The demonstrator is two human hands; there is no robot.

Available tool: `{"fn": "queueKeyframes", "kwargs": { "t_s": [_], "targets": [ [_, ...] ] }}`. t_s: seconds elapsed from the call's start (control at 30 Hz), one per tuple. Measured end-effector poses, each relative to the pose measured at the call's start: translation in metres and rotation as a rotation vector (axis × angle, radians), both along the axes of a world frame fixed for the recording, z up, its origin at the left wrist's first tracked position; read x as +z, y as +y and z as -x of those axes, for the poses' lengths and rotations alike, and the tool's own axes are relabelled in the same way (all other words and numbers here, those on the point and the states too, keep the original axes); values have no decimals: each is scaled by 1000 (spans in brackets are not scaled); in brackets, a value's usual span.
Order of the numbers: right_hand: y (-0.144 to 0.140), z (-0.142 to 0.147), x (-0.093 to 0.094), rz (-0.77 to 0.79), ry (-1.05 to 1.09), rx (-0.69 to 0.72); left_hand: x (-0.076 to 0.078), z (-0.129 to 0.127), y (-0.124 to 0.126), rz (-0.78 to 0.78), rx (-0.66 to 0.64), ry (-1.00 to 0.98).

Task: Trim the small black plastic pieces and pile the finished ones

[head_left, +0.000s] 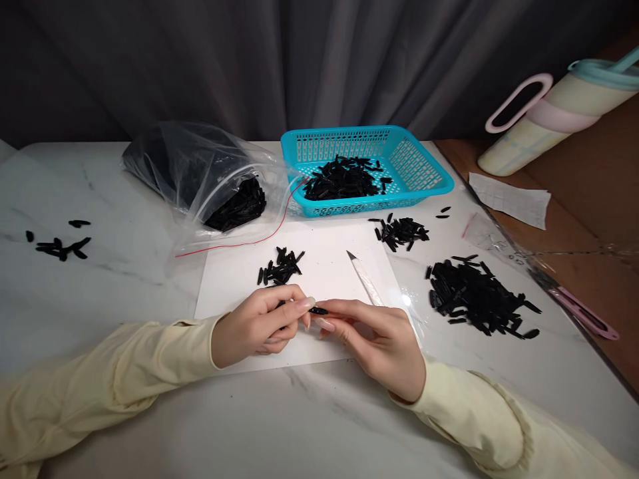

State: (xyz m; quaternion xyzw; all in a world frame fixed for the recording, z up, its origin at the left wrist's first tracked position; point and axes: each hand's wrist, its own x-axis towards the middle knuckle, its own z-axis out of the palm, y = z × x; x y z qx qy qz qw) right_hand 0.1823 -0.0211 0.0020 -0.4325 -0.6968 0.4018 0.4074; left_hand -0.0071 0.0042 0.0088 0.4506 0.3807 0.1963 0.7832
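Observation:
A small, elongated black piece (319, 311) sits between my two hands, above a white sheet (324, 246). My left hand (264, 322) is closed, thumb and forefinger pinching one end of it. The fingertips of my right hand (387, 339) close on its other end. Just beyond my left hand lies a little heap of similar black pieces (283, 266). A craft knife (365, 276) with a white wrapped handle rests on the sheet beyond my right hand, blade pointing away. What the curled fingers of my left hand cover is hidden.
Behind stand a clear zip bag (200, 166) of black pieces and a blue basket (419, 179) holding more. Loose piles (474, 296) lie right, with a few pieces (62, 249) far left. Pink-handled scissors (584, 313), a paper slip (514, 199) and a tumbler (554, 120) are at right.

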Motion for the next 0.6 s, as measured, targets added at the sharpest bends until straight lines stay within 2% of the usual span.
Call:
{"fn": "queueKeyframes", "kwargs": {
  "t_s": [0.6],
  "targets": [
    [0, 0, -1, -37, 33, 9, 0, 0, 0, 1, -3, -15]
  ]
}}
